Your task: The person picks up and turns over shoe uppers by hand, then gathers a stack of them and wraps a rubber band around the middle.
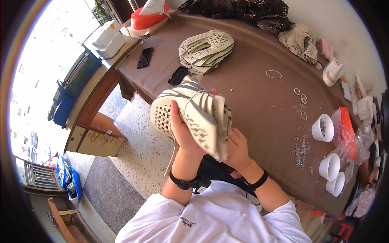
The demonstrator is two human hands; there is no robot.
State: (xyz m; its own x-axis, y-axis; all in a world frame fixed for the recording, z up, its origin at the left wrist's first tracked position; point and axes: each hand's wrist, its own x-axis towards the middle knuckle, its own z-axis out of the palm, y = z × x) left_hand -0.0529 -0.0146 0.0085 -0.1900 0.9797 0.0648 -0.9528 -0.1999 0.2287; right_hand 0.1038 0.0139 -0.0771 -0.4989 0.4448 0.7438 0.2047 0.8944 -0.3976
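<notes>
brown table (pixel 251 101) behind both hands' grip on cream perforated pieces (pixel 198 117).

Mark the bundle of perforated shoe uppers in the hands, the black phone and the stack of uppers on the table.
bundle of shoe uppers (pixel 198 117), head view, striped middle.
black phone (pixel 144 57), head view, screen centre.
stack of uppers (pixel 206 49), head view, top piece.

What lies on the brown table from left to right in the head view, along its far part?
Black phone → stack of perforated cream shoe uppers → single white rubber band → small white cup-like holder near the right edge of the table.
</notes>
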